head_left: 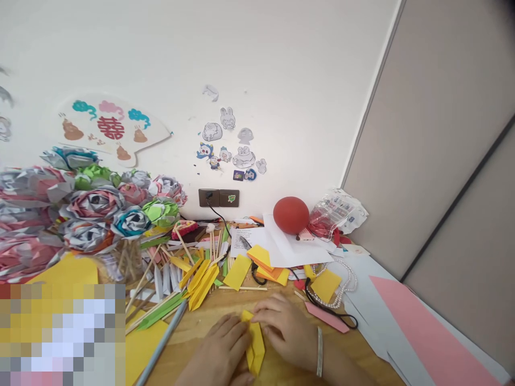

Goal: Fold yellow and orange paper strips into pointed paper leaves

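Note:
A folded piece of yellow paper lies on the wooden table between my two hands. My left hand rests along its left side, with the fingers bent together over that edge. From the right, my right hand bears a silvery bracelet at the wrist. Its thumb and fingertips close on the paper's upper right edge. Several yellow folded paper strips lie just beyond my left hand. A flat yellow paper square sits farther back.
Paper flowers crowd the left side. A red balloon stands by the wall on white paper. A pearl string, a pink strip and large pink paper lie right. A grey rod slants at left.

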`<state>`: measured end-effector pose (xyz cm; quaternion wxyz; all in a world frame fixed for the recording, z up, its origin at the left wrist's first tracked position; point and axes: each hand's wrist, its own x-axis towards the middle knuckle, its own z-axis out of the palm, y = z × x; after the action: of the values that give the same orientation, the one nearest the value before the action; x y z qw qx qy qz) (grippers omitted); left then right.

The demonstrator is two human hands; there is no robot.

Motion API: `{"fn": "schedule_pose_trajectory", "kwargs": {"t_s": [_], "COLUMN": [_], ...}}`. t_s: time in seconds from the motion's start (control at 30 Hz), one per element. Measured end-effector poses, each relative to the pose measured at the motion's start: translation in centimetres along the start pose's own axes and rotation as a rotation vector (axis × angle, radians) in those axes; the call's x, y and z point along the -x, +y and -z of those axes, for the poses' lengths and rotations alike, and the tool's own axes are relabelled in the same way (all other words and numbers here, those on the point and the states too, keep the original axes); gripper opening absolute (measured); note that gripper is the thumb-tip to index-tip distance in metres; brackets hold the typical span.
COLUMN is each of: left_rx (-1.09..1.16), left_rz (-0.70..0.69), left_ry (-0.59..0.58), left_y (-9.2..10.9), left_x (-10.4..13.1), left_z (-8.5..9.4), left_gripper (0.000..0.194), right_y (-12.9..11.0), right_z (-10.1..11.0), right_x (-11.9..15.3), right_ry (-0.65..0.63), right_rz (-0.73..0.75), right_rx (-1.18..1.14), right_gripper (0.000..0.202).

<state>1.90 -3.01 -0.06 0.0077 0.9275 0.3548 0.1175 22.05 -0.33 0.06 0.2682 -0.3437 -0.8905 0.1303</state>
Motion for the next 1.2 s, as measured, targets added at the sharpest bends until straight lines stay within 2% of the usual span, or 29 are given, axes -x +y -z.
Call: {"fn": "schedule_pose_trajectory", "kwargs": {"t_s": [0.1,0.17,0.23,0.4,0.5,0.57,0.63,0.73,0.8,0.97,1.1,1.2], "left_rx": [0.085,0.1,0.09,-0.082,-0.094,-0.08,-0.084,-0.127,-0.169,-0.205,-0.166,-0.126], "left_rz": [-0.141,-0.152,-0.116,0.065,0.108,0.11,0.096,0.036,0.002,0.004,0.007,0.057], "left_ry": [-0.068,-0.059,-0.027,0.077,0.079,0.073,0.06,0.034,0.03,0.035,0.029,0.015], "left_y": [-0.2,-0.3,-0.4,-1.7,-2.6,-3.1,-3.4,-3.6,-3.7,-3.5,-3.4,-3.2], "left_x": [0.1,0.2,0.5,1.0,1.0,0.9,0.8,0.8,0.7,0.5,0.4,0.5], "left_z": [1.5,2.1,1.9,0.0,-0.3,0.0,0.3,0.5,0.5,0.3,0.5,0.6], "left_gripper": [0.042,0.04,0.041,0.048,0.058,0.051,0.032,0.01,0.01,0.012,0.016,0.018], "right_y": [0.7,1.0,1.2,1.3,1.4,1.6,1.9,2.5,2.9,3.0,2.1,1.5], "right_z": [0.6,0.6,0.5,0.5,0.2,0.0,-0.3,-0.9,-1.2,-1.7,-1.6,-1.6], "right_x": [0.1,0.2,0.3,0.4,0.2,0.1,0.1,0.2,0.2,0.1,0.0,0.0], "right_ry": [-0.118,-0.19,-0.209,-0.143,-0.114,-0.078,-0.047,-0.05,-0.059,-0.02,-0.007,-0.012], "right_rz": [0.075,0.097,0.083,-0.021,-0.061,-0.086,-0.072,0.053,0.135,0.215,0.204,0.126], "right_rx": [0.095,0.165,0.226,0.327,0.357,0.378,0.394,0.419,0.44,0.467,0.428,0.345], "right_gripper": [0.042,0.038,0.031,0.032,0.027,0.03,0.033,0.022,0.014,0.011,0.01,0.006]}}
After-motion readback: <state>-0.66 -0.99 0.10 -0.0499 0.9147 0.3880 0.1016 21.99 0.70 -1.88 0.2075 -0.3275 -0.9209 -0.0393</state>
